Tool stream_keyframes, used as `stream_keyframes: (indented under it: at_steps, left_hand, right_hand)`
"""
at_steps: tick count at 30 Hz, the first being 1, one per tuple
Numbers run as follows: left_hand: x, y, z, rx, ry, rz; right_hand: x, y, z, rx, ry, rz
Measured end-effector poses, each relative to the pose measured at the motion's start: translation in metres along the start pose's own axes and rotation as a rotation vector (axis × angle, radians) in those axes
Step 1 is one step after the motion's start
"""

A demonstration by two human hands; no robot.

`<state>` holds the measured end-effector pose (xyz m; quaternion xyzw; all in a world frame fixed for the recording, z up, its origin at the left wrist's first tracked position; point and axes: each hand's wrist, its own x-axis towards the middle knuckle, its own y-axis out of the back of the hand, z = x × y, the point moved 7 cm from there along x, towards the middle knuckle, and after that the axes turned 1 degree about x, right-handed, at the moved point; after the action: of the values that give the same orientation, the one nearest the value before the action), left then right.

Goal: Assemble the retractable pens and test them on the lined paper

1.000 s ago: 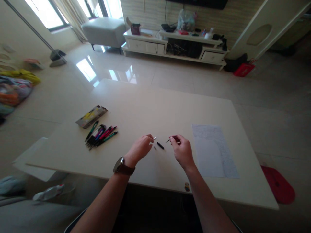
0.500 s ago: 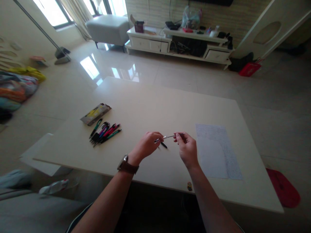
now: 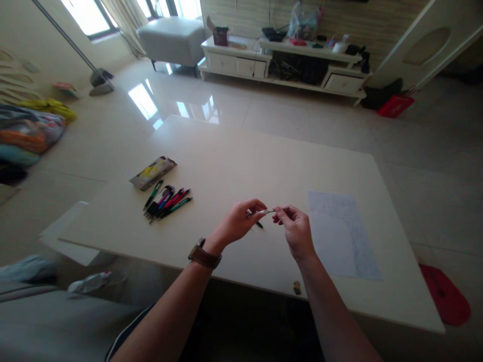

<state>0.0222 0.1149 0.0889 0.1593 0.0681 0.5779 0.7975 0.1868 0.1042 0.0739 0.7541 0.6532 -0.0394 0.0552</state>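
Note:
My left hand (image 3: 240, 220), with a watch (image 3: 204, 253) on its wrist, is closed around a whitish pen barrel (image 3: 261, 213). A thin dark pen refill (image 3: 271, 211) runs from the barrel's end into my right hand (image 3: 296, 230), whose thumb and fingers pinch it. How far the refill sits inside the barrel is hidden by my fingers. On the table below my left hand lies a small black pen part (image 3: 259, 224), partly covered by the hand. Both hands are just above the white table (image 3: 241, 166).
Several pens (image 3: 166, 202) lie in a pile to the left, beside a grey and yellow box (image 3: 153, 172). A written sheet of paper (image 3: 332, 241) lies to the right of my right hand. A small sticker (image 3: 297, 287) is at the near table edge. A red stool (image 3: 445, 296) stands beyond the right edge.
My left hand has moved closer to my right, and less of the refill shows between them. The whole view has shifted slightly.

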Motion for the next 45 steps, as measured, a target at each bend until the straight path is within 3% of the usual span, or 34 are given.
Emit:
stream_keyframes:
  at_steps: [13, 22, 26, 36, 45]
  left_hand:
    - [-0.001, 0.004, 0.004, 0.041, -0.017, -0.020]
    - [-0.001, 0.000, -0.005, -0.202, 0.051, -0.021]
    - [-0.002, -0.004, -0.006, -0.267, 0.076, -0.068]
    - [-0.001, 0.003, -0.002, -0.131, 0.060, 0.023]
    - [0.000, -0.001, 0.004, -0.143, 0.043, -0.019]
  right_hand:
    - [0.001, 0.001, 0.002, -0.015, 0.003, -0.005]
    - [-0.001, -0.002, 0.004, 0.195, -0.079, -0.024]
    - [0.000, -0.002, 0.005, 0.178, -0.075, -0.015]
    - [-0.003, -0.006, 0.004, 0.226, -0.116, -0.010]
    - [-0.002, 0.000, -0.003, 0.116, -0.010, 0.065]
